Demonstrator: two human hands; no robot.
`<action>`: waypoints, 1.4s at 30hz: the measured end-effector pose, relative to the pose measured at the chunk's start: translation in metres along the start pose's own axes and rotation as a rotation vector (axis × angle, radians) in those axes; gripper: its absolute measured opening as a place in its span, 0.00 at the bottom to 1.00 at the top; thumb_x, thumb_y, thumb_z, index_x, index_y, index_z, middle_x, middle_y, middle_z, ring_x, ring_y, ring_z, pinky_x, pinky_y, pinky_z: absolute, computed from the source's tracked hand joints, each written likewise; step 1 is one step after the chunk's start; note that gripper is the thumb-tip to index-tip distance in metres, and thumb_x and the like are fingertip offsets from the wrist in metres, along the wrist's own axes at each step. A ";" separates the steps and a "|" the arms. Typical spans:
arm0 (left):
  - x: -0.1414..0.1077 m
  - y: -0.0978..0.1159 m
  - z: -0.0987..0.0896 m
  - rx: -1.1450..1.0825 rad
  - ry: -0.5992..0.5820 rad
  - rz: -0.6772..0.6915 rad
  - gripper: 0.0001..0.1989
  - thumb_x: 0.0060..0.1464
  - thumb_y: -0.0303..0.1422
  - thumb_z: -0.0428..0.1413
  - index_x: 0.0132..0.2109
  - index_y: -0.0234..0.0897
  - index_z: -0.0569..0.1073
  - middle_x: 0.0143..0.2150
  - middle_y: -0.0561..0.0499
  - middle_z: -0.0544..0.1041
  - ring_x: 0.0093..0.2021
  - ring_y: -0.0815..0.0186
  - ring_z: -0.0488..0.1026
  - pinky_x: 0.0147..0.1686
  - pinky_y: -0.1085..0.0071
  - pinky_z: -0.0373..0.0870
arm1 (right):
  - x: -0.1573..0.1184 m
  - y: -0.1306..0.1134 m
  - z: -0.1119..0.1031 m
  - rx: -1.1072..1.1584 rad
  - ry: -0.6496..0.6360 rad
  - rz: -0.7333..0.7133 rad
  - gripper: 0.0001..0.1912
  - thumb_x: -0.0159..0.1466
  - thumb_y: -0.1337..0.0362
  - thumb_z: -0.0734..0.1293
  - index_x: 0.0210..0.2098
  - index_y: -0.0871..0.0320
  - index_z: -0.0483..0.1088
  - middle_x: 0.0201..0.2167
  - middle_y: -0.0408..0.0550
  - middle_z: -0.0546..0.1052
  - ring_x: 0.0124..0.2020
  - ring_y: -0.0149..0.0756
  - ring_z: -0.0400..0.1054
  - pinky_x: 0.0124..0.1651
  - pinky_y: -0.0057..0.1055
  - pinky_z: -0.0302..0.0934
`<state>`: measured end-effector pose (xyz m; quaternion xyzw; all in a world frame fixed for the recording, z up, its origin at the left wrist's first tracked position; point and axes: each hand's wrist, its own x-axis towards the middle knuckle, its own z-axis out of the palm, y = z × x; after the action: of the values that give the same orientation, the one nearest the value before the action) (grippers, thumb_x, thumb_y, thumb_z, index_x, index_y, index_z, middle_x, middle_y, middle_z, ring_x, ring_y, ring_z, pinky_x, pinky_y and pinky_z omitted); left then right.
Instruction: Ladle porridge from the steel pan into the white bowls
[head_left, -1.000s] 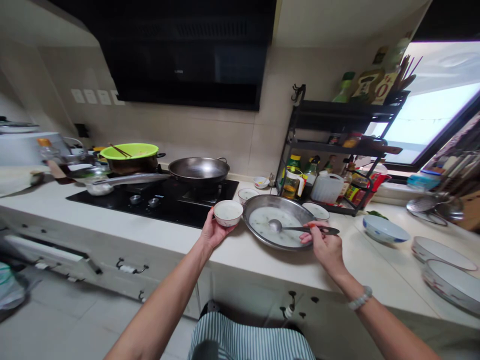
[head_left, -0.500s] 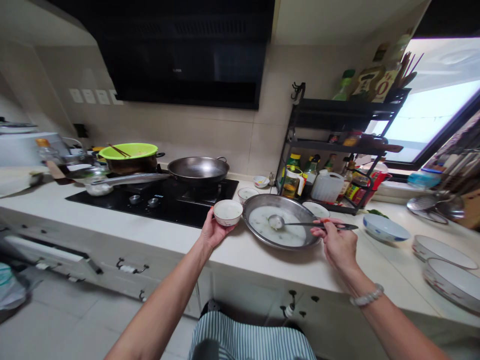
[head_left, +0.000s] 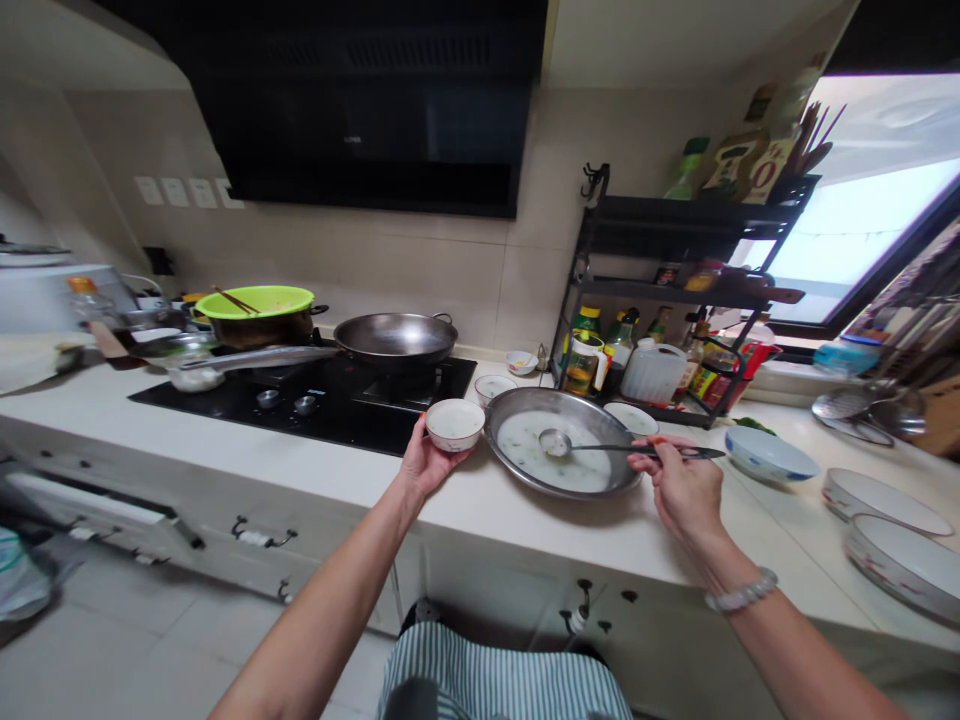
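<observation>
Near the middle, my left hand [head_left: 431,462] holds a small bowl [head_left: 455,425] of whitish liquid beside the left rim of a wide metal basin [head_left: 525,474]. White soup with green bits lies in the basin. My right hand [head_left: 684,484] is closed around the dark handle of a ladle [head_left: 555,442], whose scoop rests in the soup. Behind the basin stand two more filled bowls, one at the back left [head_left: 495,388] and one at the back right [head_left: 632,419].
A wok [head_left: 396,340] and a pot under a green basin [head_left: 262,300] stand on the black stove [head_left: 330,425]. A condiment rack [head_left: 682,290] stands behind. At right are a blue-patterned bowl [head_left: 772,455] and two white bowls [head_left: 885,502]. A drawer at lower left stands partly open.
My right hand and the ladle have shifted slightly to the right. My left hand and its bowl have hardly moved.
</observation>
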<state>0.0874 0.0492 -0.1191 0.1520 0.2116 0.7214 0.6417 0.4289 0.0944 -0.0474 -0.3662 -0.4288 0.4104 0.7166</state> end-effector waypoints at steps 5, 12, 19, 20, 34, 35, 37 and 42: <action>0.000 0.000 0.000 -0.002 -0.002 -0.003 0.30 0.63 0.47 0.49 0.68 0.40 0.59 0.55 0.38 0.76 0.50 0.49 0.76 0.44 0.50 0.76 | 0.002 0.003 -0.002 0.007 0.003 0.012 0.14 0.45 0.62 0.76 0.27 0.62 0.71 0.21 0.47 0.77 0.15 0.32 0.70 0.18 0.27 0.69; 0.001 0.000 -0.002 -0.014 -0.013 -0.014 0.30 0.61 0.47 0.51 0.66 0.41 0.62 0.56 0.38 0.75 0.52 0.49 0.75 0.46 0.50 0.76 | 0.001 0.002 -0.004 0.016 0.004 0.030 0.15 0.44 0.63 0.76 0.27 0.63 0.71 0.22 0.49 0.77 0.15 0.32 0.69 0.19 0.27 0.69; 0.000 0.000 -0.001 0.001 -0.009 -0.005 0.29 0.62 0.47 0.50 0.66 0.40 0.62 0.55 0.38 0.75 0.51 0.49 0.76 0.45 0.50 0.76 | 0.002 -0.002 -0.003 0.015 -0.003 0.027 0.14 0.44 0.62 0.76 0.26 0.61 0.70 0.21 0.48 0.77 0.15 0.31 0.70 0.19 0.27 0.69; 0.000 0.000 -0.001 0.000 -0.012 -0.005 0.29 0.62 0.47 0.50 0.66 0.41 0.62 0.56 0.38 0.75 0.52 0.49 0.75 0.46 0.50 0.76 | 0.002 -0.002 -0.004 0.013 -0.009 0.024 0.14 0.45 0.62 0.76 0.26 0.61 0.70 0.21 0.47 0.77 0.15 0.31 0.70 0.19 0.27 0.69; -0.001 0.000 0.003 0.001 0.012 -0.002 0.28 0.63 0.47 0.49 0.66 0.41 0.62 0.55 0.38 0.76 0.50 0.50 0.76 0.44 0.51 0.77 | 0.006 -0.002 -0.003 0.019 -0.011 0.030 0.11 0.45 0.65 0.74 0.26 0.60 0.70 0.21 0.47 0.77 0.16 0.31 0.70 0.19 0.26 0.69; -0.001 0.000 0.003 0.001 0.013 0.000 0.28 0.63 0.47 0.48 0.65 0.41 0.63 0.55 0.38 0.76 0.50 0.49 0.76 0.44 0.51 0.77 | 0.007 -0.003 -0.001 0.023 -0.006 0.034 0.11 0.45 0.65 0.74 0.25 0.60 0.70 0.21 0.47 0.77 0.16 0.31 0.70 0.19 0.26 0.69; -0.001 0.000 0.003 0.000 0.011 0.002 0.28 0.63 0.47 0.48 0.65 0.41 0.63 0.55 0.38 0.75 0.50 0.49 0.76 0.44 0.51 0.77 | 0.007 -0.006 0.001 0.030 -0.002 0.039 0.10 0.45 0.66 0.74 0.25 0.61 0.70 0.21 0.48 0.77 0.16 0.31 0.70 0.19 0.25 0.68; -0.002 0.001 0.005 0.001 0.013 -0.007 0.27 0.64 0.47 0.47 0.65 0.40 0.64 0.54 0.39 0.76 0.50 0.50 0.76 0.43 0.52 0.77 | 0.011 -0.015 0.016 0.038 -0.018 0.043 0.09 0.47 0.67 0.73 0.25 0.60 0.69 0.21 0.47 0.76 0.17 0.31 0.70 0.21 0.25 0.69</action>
<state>0.0895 0.0473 -0.1146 0.1467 0.2166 0.7201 0.6426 0.4221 0.1009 -0.0249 -0.3582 -0.4194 0.4372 0.7104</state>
